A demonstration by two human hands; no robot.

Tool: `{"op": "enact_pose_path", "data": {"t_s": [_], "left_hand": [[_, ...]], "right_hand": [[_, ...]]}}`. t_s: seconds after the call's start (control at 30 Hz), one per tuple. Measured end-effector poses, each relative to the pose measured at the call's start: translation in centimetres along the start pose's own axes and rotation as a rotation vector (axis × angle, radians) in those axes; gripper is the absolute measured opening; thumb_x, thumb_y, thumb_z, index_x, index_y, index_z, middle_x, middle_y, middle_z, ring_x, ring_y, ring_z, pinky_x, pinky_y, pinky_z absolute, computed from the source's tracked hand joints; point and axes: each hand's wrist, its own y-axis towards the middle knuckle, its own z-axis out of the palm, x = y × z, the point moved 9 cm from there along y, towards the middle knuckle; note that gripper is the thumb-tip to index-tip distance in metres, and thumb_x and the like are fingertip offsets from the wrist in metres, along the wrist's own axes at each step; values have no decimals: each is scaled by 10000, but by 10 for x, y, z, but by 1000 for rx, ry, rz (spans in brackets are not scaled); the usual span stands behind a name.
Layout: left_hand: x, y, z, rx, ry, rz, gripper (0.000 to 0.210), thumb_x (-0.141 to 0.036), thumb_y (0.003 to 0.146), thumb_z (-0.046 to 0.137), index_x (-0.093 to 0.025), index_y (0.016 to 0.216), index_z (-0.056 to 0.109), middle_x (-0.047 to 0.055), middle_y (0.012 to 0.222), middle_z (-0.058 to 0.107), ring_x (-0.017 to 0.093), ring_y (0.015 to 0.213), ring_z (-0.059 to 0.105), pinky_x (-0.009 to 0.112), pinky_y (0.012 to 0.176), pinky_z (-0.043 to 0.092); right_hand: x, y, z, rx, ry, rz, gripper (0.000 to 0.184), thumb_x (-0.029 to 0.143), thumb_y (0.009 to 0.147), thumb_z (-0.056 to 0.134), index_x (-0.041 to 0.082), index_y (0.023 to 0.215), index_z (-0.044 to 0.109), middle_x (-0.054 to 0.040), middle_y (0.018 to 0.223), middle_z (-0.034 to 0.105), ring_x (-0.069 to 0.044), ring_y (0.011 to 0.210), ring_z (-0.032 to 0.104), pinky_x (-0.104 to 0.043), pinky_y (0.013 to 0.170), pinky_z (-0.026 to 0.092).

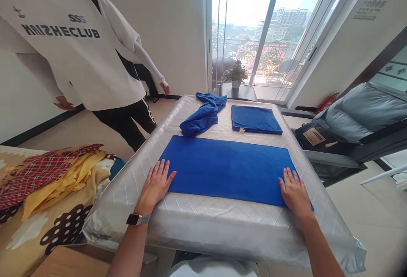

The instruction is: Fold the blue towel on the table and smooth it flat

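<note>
A blue towel (225,169) lies flat and smooth across the near part of the table, longer from left to right than from front to back. My left hand (158,181) rests palm down at its left edge, fingers spread, a watch on the wrist. At the opposite end, my right hand (294,190) lies flat over the right edge with its fingers stretched out. Beyond the towel, a crumpled blue cloth (203,116) sits at the far left. To the right of that is a neatly folded blue towel (256,119) with a small white tag.
A silvery quilted cover drapes the table (222,222). Another person (79,48) in a white top stands beyond its left side. Left lies a bed (22,243) with a red plaid cloth (51,169) and yellow cloth. A grey recliner (359,111) stands right; a potted plant (236,75) stands behind.
</note>
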Motion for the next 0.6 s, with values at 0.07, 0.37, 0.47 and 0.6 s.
{"op": "enact_pose_path", "data": {"t_s": [0.07,0.37,0.47,0.6], "left_hand": [[-43,0,-7,-20,-43,61,824,-653,1054,192,-79,1617,371,202,1679,321,351,1575,279,560,1274,268],[-239,-33,-4,106,-253,651,652,-596,1081,285,-326,1671,221,21,1694,325,226,1591,250,477,1300,265],[-188,-29,8,126,-207,516,638,-599,1078,293,-359,1665,227,-7,1701,308,244,1595,241,500,1303,238],[-70,-27,19,108,-90,169,663,-617,1068,248,-315,1657,279,28,1711,284,303,1597,229,568,1287,216]], "right_hand": [[57,-10,-6,-5,68,-109,692,424,1070,156,85,1635,366,-131,1691,343,-295,1592,250,-513,1295,200],[207,-52,8,150,236,-439,718,612,1073,197,236,1680,273,-48,1722,240,-262,1607,197,-521,1304,185],[155,-48,17,140,189,-346,748,647,1058,201,247,1688,246,-34,1730,237,-260,1613,177,-521,1311,150],[40,-37,25,125,100,-50,817,631,1034,153,146,1686,243,-89,1734,244,-300,1612,173,-552,1301,151]]}}
